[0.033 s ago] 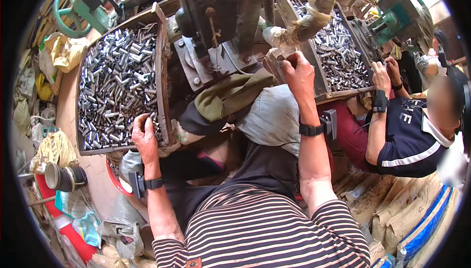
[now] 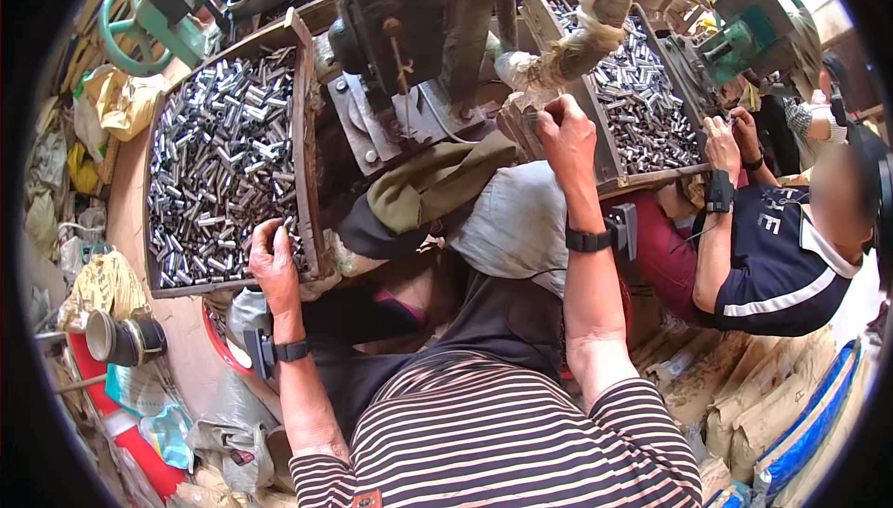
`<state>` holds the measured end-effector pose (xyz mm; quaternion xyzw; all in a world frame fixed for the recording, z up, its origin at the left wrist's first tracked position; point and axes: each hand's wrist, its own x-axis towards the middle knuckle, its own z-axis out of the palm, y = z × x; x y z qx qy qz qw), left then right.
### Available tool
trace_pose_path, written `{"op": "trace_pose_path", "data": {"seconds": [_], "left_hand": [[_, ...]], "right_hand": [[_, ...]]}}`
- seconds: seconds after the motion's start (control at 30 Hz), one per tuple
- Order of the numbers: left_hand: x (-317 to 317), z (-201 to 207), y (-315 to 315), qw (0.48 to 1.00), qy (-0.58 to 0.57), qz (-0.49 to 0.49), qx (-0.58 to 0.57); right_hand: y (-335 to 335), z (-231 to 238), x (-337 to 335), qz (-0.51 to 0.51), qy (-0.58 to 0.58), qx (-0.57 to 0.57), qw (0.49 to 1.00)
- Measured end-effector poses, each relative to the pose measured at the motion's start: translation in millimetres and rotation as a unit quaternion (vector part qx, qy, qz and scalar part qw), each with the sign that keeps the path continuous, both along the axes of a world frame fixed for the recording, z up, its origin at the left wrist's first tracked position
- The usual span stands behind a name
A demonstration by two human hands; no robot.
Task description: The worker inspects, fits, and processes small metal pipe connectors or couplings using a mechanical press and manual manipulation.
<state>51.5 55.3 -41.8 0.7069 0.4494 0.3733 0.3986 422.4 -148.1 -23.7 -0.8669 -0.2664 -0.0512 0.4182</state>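
Well, left hand: at the near right corner of the left tray, fingers bent down over the near edge, thumb a little apart; whether they grip a piece, I cannot tell.
Right hand: raised beside the left wall of the right tray, index finger and thumb bent toward each other, next to a wooden block; whether anything small sits between the fingers, I cannot tell.
Metal pieces: short, shiny and tube-like, heaped from edge to edge inside the left tray.
Right tray: wooden-walled, also heaped with such pieces.
Machine: dark and heavy, between the two trays, its bolted metal plate below.
Cloths: an olive cloth in front of the plate, a grey cloth over the lap, below the right hand.
Co-worker: dark shirt, both hands near the right tray's near right corner.
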Motion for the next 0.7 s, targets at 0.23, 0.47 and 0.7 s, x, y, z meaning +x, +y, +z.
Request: {"op": "trace_pose_path", "data": {"seconds": [0.23,0.47,0.7], "left_hand": [[4,-3,2,1.000,0.023,0.002,0.008],[4,-1,4,1.000,-0.001,0.006,-0.014],[3,-2,10,0.998,-0.064,0.007,-0.013]], "right_hand": [[31,-23,41,0.024,-0.056,0.017,0.998],[16,-48,30,0.000,0.116,0.081,0.990],[23,-4,-47,0.139,0.093,0.000,0.986]]}}
